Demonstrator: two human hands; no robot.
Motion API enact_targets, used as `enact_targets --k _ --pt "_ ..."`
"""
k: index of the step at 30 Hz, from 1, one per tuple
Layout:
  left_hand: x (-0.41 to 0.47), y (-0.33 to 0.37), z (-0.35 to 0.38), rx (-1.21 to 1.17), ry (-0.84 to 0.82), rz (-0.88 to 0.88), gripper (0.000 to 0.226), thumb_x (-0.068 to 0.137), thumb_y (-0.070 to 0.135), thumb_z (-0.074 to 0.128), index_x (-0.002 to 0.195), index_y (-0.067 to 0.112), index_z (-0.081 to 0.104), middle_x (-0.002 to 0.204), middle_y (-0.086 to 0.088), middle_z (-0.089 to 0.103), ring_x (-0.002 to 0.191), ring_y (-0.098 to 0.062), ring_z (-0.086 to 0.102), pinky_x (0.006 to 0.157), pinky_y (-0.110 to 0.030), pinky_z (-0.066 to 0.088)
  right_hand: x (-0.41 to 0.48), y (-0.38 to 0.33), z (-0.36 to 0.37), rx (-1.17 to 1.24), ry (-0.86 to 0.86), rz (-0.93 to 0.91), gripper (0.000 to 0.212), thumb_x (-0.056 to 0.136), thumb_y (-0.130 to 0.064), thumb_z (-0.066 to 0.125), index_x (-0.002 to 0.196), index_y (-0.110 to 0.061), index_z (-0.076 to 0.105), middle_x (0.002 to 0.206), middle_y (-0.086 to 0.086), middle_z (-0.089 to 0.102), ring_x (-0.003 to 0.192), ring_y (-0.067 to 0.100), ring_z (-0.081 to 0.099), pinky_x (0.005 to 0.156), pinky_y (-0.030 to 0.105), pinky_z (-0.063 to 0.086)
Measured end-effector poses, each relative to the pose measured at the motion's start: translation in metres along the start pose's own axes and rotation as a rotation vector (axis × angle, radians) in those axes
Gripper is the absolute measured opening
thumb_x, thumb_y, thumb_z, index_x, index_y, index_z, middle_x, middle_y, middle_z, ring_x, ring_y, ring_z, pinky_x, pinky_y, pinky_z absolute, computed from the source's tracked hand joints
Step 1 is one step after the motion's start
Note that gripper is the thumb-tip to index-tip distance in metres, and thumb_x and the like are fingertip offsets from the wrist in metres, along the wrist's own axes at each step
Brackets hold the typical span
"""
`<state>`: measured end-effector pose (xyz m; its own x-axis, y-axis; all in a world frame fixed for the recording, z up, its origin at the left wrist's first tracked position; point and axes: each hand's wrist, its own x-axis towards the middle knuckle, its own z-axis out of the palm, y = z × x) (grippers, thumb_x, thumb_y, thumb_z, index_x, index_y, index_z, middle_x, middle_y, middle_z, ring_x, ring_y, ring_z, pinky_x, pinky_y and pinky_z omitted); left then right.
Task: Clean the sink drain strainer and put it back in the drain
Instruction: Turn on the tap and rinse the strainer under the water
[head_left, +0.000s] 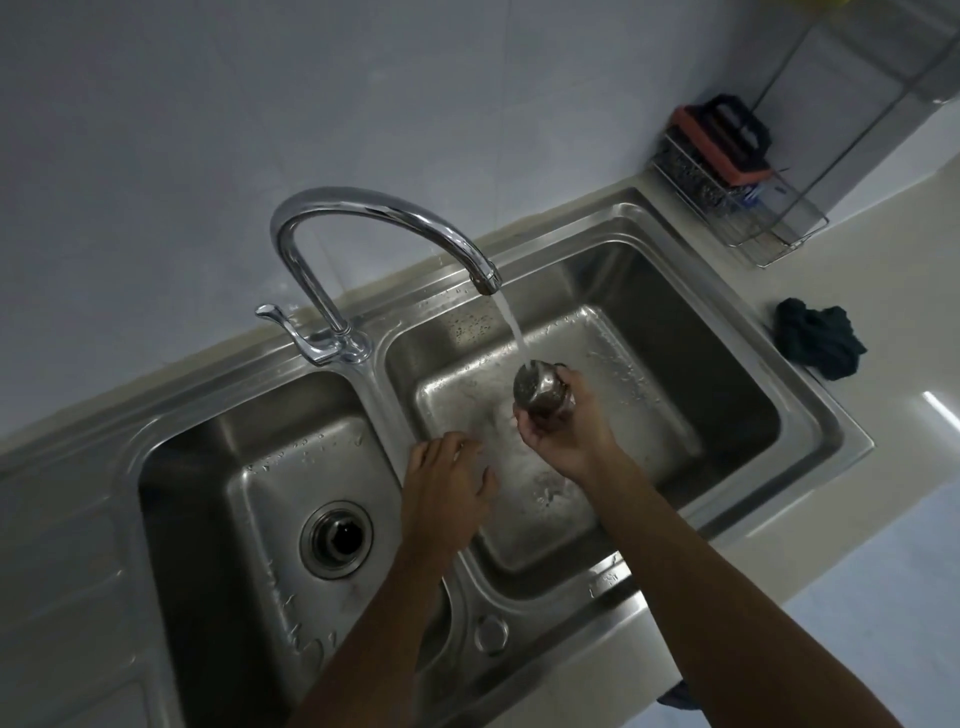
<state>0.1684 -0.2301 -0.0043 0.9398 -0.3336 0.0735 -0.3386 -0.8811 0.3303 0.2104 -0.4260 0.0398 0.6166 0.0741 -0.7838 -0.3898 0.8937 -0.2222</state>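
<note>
1. While water (511, 322) runs, the right hand (571, 431) cups the strainer (543, 389) over the right basin (675, 374), fingers curled round it.
2. Left hand (447, 488) hovers, fingers loosely spread.
3. Wet, rigid, light steel, probably slippery: grip the rim.

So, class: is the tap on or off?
On: water streams from the tap onto the strainer that the right hand holds.

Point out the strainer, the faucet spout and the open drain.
strainer (540, 392): head view, on its rounded metal side.
faucet spout (485, 279): head view, on the nozzle tip.
open drain (336, 540): head view, on its dark centre.
</note>
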Motion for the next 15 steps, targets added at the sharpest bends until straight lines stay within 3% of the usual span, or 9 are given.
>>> enact_targets --k 4,8,11,13,15 --pt "0.000 -0.002 0.003 0.009 0.031 0.005 0.030 0.090 0.038 0.059 0.111 0.020 0.072 0.113 0.004 0.065 0.102 -0.016 0.060 0.095 -0.036 0.043 0.003 0.007 0.002 0.142 -0.083 0.041 0.072 0.080 -0.046 0.078 0.131 0.002 0.058 0.120 0.021 0.057 0.091 0.027 0.064 0.073 0.031 0.056" --pt "0.000 -0.003 0.005 0.003 0.042 0.003 0.029 0.091 0.039 0.060 0.111 0.022 0.071 0.113 0.005 0.065 0.102 -0.015 0.058 0.095 -0.035 0.044 0.003 0.014 0.002 0.177 -0.119 0.093 0.079 0.079 -0.047 0.080 0.132 0.006 0.055 0.116 0.022 0.060 0.091 0.027 0.065 0.081 0.029 0.055" --pt "0.000 -0.002 0.005 -0.008 0.029 0.003 0.031 0.092 0.040 0.057 0.112 0.022 0.071 0.113 0.006 0.064 0.103 -0.014 0.059 0.096 -0.035 0.043 0.006 0.012 0.010 0.187 -0.115 0.091 0.079 0.080 -0.048 0.079 0.133 0.005 0.053 0.115 0.022 0.060 0.090 0.027 0.065 0.079 0.030 0.057" --pt "0.000 -0.003 0.004 -0.019 0.030 0.002 0.029 0.091 0.040 0.058 0.110 0.022 0.070 0.112 0.006 0.064 0.103 -0.014 0.059 0.097 -0.035 0.043 0.008 0.012 0.016 0.124 -0.097 0.062 0.080 0.079 -0.050 0.080 0.133 0.003 0.054 0.117 0.021 0.060 0.092 0.027 0.065 0.077 0.032 0.058" --pt "-0.001 -0.004 0.004 -0.027 0.036 0.001 0.028 0.091 0.038 0.060 0.110 0.022 0.071 0.112 0.005 0.066 0.103 -0.014 0.060 0.097 -0.035 0.044 0.009 0.016 0.019 -0.086 -0.057 -0.035 0.076 0.076 -0.053 0.082 0.129 -0.003 0.059 0.120 0.020 0.062 0.095 0.026 0.067 0.077 0.033 0.058"
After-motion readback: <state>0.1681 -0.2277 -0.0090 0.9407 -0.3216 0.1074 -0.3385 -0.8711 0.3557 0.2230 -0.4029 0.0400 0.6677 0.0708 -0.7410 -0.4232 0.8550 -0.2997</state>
